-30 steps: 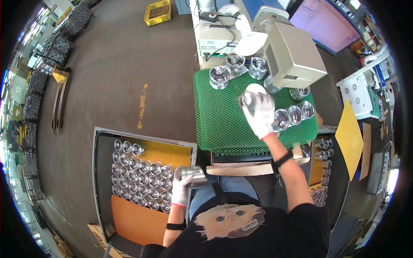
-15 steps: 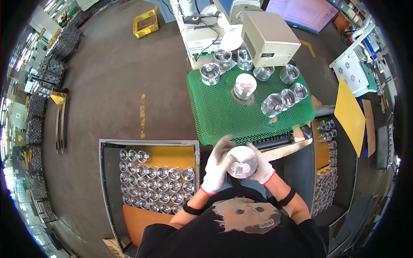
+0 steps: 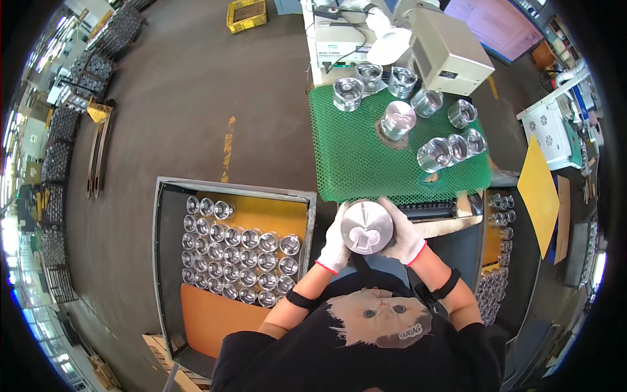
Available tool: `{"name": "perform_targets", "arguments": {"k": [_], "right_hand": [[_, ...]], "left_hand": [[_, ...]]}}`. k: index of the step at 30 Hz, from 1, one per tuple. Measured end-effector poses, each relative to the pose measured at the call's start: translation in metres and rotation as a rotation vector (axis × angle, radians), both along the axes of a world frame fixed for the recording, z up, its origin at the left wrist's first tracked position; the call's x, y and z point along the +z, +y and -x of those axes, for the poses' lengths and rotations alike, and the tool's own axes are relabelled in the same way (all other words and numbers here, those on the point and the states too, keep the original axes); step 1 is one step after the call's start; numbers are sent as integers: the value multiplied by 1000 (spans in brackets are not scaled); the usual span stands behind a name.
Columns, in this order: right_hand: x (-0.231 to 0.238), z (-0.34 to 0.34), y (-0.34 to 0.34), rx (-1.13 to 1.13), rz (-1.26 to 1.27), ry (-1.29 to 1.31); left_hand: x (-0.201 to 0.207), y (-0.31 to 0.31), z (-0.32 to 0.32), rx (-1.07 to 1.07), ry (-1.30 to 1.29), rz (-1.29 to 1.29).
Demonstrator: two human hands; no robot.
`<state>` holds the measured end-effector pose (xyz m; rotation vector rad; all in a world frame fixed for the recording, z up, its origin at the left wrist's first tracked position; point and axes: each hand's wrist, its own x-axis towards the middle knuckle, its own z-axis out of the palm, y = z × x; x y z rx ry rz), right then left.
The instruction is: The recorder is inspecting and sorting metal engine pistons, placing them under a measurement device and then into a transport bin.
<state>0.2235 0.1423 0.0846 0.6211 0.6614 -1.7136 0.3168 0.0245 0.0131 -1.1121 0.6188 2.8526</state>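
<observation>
A shiny metal piston (image 3: 367, 227) is held in front of my body, with its flat crown and shaped recess facing up. My left hand (image 3: 334, 243), in a white glove with a red cuff, grips its left side. On the opposite side my right hand (image 3: 406, 236), gloved the same way, is closed round the edge. Just beyond them lies a green mesh mat (image 3: 353, 171). Another piston (image 3: 398, 120) stands on a round plate in the middle of the mat. Several more, such as an open-end-up piston (image 3: 347, 93), stand about it.
A box-shaped beige device (image 3: 454, 55) stands at the mat's far edge, near a screen (image 3: 499, 26). A keyboard (image 3: 428, 210) sits under the near edge. Left, a grey-walled bin (image 3: 311, 228) holds rows of pistons; another bin (image 3: 490, 242) of them is at right.
My left hand, raised and blurred before, has come down onto the piston's left side. Both hands now hold it. The whole view has shifted, so the bench appears further right and higher.
</observation>
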Motion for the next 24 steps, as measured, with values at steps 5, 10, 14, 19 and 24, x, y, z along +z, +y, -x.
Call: {"name": "perform_targets", "arguments": {"k": [5,10,14,19,24], "right_hand": [[-37,25,-9,405,-181,334],[-41,75,-63,1293,-606,1962],[-89,139,-110,1099,-670,2553],[-105,189,-151,963,-709,2691],[-136,192,-151,643,-1047,2787]], "left_hand": [[-35,-27,-47,-173,-109,547],[-57,-35,-109,-7,-183,426],[-53,-26,-131,142,-309,435],[-55,-16,-137,208,-409,443],[-53,-22,-103,90,-384,469]]}}
